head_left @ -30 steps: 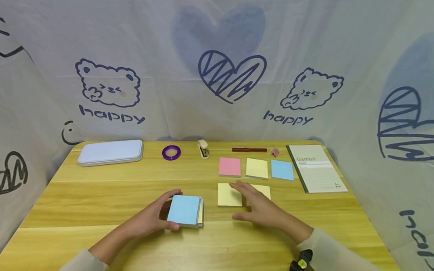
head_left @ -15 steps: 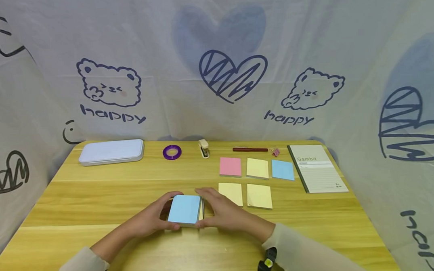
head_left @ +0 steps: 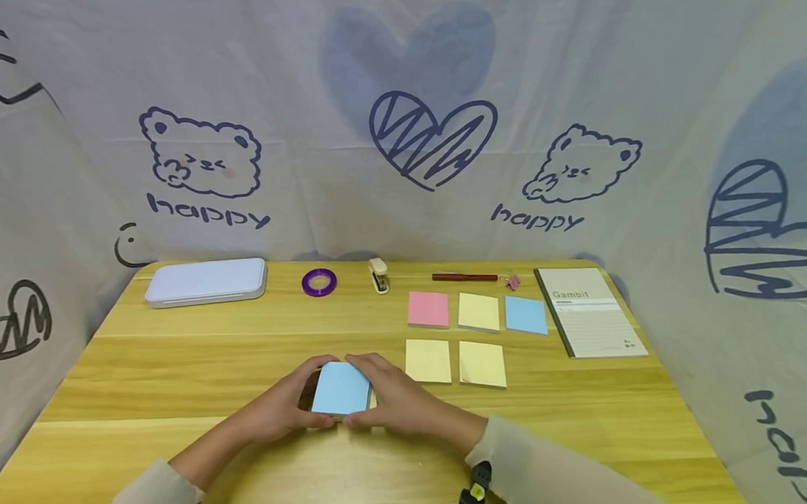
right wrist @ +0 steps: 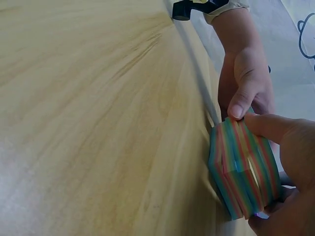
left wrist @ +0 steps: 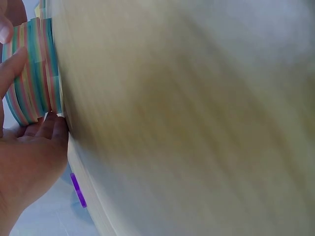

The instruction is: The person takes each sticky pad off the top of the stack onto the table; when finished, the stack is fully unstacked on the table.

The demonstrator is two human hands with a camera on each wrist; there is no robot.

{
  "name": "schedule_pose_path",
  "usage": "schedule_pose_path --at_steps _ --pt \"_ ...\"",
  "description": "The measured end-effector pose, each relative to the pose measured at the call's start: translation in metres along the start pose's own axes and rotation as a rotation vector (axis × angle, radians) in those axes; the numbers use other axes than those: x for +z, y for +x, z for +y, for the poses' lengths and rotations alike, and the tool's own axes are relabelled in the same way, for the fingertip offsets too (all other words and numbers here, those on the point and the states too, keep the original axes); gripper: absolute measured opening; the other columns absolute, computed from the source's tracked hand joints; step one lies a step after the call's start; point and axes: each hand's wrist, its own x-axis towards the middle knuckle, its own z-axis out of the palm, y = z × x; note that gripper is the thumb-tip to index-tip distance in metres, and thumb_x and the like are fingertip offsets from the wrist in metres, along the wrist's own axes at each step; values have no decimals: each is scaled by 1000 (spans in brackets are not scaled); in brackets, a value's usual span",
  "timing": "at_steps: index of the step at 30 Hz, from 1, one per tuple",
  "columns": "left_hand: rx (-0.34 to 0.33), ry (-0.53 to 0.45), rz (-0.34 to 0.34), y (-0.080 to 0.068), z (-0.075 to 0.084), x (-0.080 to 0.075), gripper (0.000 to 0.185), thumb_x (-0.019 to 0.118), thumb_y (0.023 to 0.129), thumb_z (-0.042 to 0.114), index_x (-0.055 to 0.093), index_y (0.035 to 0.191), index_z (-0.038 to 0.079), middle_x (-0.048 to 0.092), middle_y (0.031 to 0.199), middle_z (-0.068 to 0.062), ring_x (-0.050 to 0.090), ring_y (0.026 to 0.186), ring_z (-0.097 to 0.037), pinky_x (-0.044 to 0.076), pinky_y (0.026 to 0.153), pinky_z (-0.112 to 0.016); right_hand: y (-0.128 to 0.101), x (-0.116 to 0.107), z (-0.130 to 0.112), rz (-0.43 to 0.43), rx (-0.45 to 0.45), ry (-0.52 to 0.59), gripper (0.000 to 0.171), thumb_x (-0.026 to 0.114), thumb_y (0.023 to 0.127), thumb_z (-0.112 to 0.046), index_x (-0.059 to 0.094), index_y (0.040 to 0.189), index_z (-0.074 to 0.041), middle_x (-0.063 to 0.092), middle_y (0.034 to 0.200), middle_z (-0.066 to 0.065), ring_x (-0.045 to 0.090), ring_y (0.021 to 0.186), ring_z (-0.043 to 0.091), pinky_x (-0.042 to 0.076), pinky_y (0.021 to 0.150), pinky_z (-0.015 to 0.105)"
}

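Note:
A thick stack of sticky notes (head_left: 342, 388) sits on the wooden table left of centre, a blue pad uppermost. From its left side my left hand (head_left: 295, 403) grips it, thumb on the near edge and fingers round the far edge. My right hand (head_left: 396, 399) holds the right side the same way, hiding most of that side. In the left wrist view the stack (left wrist: 34, 73) shows striped edges of pink, yellow, green and blue. Some layers of the stack (right wrist: 243, 169) stand out unevenly in the right wrist view, where both thumbs lie close together on one edge.
Right of the hands lie two yellow pads (head_left: 428, 361), with a pink pad (head_left: 428, 309), another yellow pad (head_left: 478, 312) and a blue pad (head_left: 526, 316) behind. Along the back are a white case (head_left: 206, 282), purple tape (head_left: 319, 282), a stapler (head_left: 379, 276), a pen (head_left: 465, 277) and a notebook (head_left: 590, 311).
My right hand has moved left from over the yellow pads to the stack and now grips its right side. The top blue pad looks slightly shifted left; my left hand has stayed in place.

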Motion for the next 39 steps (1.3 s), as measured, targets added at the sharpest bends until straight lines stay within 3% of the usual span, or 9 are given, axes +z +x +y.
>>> schedule_pose_path --at_steps 4,11,19,26,34,39 --pt "-12 9 9 0 1 1 85 83 90 18 30 156 8 54 141 -18 52 132 -38 49 107 -41 0 0 1 11 -4 -6 94 83 88 -40 34 161 -8 48 153 7 53 131 17 48 110 36" --pt "-11 22 18 0 2 1 87 84 89 20 31 156 8 49 149 -19 43 143 -45 34 117 -63 -1 -5 4 9 -19 15 93 85 87 -37 35 160 -10 49 152 5 52 132 17 47 112 35" --pt "-30 17 14 -1 2 1 90 82 90 17 26 158 1 39 156 -27 36 146 -50 31 119 -64 -8 -18 13 -11 -32 43 92 85 87 -37 36 160 -10 49 151 5 51 134 18 43 116 37" --pt "-1 45 28 -1 3 2 86 84 88 14 32 156 3 43 154 -23 40 144 -46 33 118 -62 -25 -34 26 7 -37 54 90 85 87 -34 37 159 -11 46 156 7 48 140 24 41 118 46" --pt "-22 64 35 -1 5 3 88 84 87 13 31 156 2 43 152 -23 39 145 -47 33 119 -61 -53 -57 44 36 -1 47 87 85 87 -30 38 159 -19 43 156 2 50 135 23 47 109 51" --pt "-28 64 36 -1 5 3 89 84 87 14 31 157 3 42 152 -23 39 144 -48 32 119 -61 -74 -71 60 63 35 35 86 86 86 -31 41 158 -18 45 153 1 51 131 22 47 107 52"
